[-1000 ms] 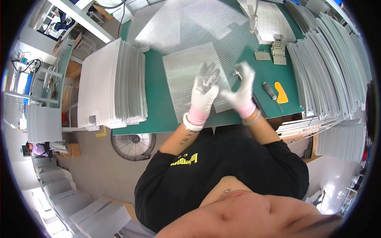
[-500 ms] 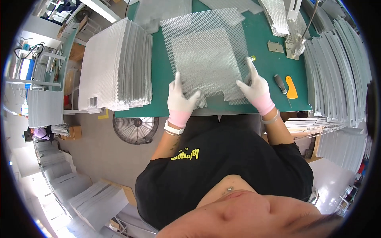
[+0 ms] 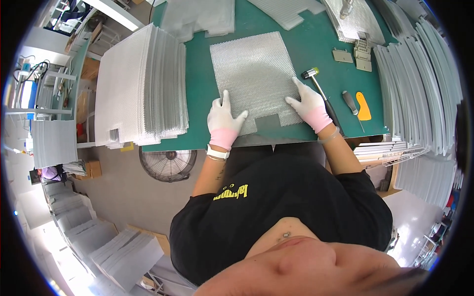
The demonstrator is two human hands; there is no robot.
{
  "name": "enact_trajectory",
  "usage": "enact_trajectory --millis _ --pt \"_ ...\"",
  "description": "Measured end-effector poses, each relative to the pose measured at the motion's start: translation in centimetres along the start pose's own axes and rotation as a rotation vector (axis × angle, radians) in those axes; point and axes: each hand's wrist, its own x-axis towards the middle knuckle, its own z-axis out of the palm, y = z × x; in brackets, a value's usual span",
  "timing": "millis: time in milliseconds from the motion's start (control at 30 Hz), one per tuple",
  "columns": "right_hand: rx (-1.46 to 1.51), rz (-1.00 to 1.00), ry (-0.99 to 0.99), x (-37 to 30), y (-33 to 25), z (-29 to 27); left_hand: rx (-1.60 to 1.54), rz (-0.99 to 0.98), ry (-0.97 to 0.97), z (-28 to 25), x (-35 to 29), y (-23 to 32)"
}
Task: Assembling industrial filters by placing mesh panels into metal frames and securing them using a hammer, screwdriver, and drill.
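Note:
A silvery honeycomb mesh sheet (image 3: 254,69) lies on the green tabletop in front of me, with a square notch in its near edge. My left hand (image 3: 224,117), in a white glove with a pink cuff, rests at its left edge near the front corner, thumb and forefinger apart. Gloved the same way, my right hand (image 3: 308,102) is at the right edge, fingers apart and fingertips against the sheet. Neither hand grips it. Just right of my right hand lies a hammer (image 3: 320,86) with a black handle and yellow-green tip.
On the left stands a tall stack of mesh sheets (image 3: 123,89); more grey sheets (image 3: 414,89) line the right. A screwdriver (image 3: 349,102), a yellow scraper (image 3: 363,106) and metal plates (image 3: 342,55) lie at right. Translucent notched sheets (image 3: 197,19) are at the back. A fan (image 3: 169,164) stands below.
A larger mesh layer that spread beyond the sheet is no longer seen; one neat outline remains. The hammer has come into full view. My right hand has moved slightly left and forward.

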Motion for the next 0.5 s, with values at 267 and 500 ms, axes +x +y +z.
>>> enact_trajectory --millis 267,500 --pt "-0.025 0.076 -0.208 1.7 -0.3 -1.0 -0.022 -0.041 0.007 -0.1 0.4 0.4" --pt "-0.222 -0.046 0.185 6.8 5.7 -6.7 0.069 0.153 0.020 -1.1 2.1 -1.1"
